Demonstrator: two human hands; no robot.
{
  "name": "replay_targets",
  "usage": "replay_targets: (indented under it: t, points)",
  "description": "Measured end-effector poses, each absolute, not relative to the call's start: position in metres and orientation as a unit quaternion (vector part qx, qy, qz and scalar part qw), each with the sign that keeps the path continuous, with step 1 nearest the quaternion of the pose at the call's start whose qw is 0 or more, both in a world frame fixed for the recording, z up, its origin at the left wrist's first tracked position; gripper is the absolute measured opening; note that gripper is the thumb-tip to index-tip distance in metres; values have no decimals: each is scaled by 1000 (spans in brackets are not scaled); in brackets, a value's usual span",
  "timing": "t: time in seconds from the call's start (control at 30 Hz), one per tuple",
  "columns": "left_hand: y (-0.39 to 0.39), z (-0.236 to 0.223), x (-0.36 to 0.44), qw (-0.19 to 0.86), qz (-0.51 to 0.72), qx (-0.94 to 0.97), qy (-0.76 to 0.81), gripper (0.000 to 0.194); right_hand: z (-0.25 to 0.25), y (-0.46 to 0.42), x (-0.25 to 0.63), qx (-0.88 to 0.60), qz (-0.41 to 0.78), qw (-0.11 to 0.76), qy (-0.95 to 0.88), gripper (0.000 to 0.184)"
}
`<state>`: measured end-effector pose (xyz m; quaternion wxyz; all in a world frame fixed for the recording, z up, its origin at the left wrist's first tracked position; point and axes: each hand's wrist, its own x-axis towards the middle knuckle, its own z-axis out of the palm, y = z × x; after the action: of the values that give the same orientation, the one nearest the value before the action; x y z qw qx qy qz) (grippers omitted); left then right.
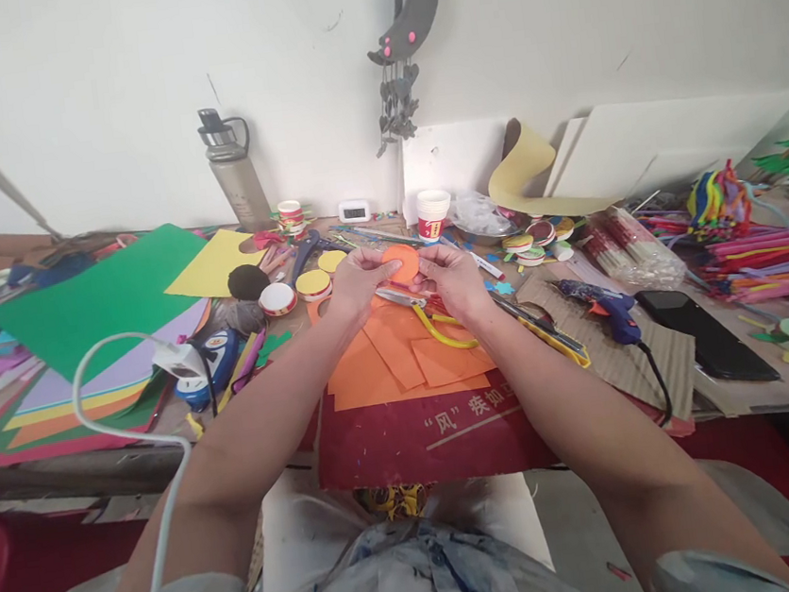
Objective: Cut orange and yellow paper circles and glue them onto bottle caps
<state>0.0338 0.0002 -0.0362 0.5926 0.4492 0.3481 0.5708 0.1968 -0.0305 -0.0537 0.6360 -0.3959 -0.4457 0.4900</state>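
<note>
Both my hands are raised over the middle of the craft table, holding one small orange paper disc [401, 263] between them. My left hand [358, 279] pinches its left edge with closed fingers. My right hand [450, 278] grips its right side, fingers curled. Beneath them lie orange paper sheets [401, 357] and yellow-handled scissors [440, 324] on a red board [417, 436].
Green, yellow and purple sheets [96, 301] lie at left with a white cable and plug [177, 359]. A blue glue gun [602, 306] and a black phone [704, 332] sit at right. A metal bottle [236, 171], paper cups [433, 211] and round cut discs [294, 293] stand behind.
</note>
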Motion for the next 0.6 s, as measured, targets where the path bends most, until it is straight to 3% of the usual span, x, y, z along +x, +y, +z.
replay_targets:
  t: [0.23,0.43,0.6]
  points:
    - [-1,-32,33,600,572,445,339,57,-56,-29,196,-389,482,626,-474,50]
    - [-1,-30,31,610,574,418,352,58,-52,-32,193,-326,512,646,-462,68]
    - [-2,-35,33,620,563,452,308,56,-53,-33,192,-391,426,645,-500,60]
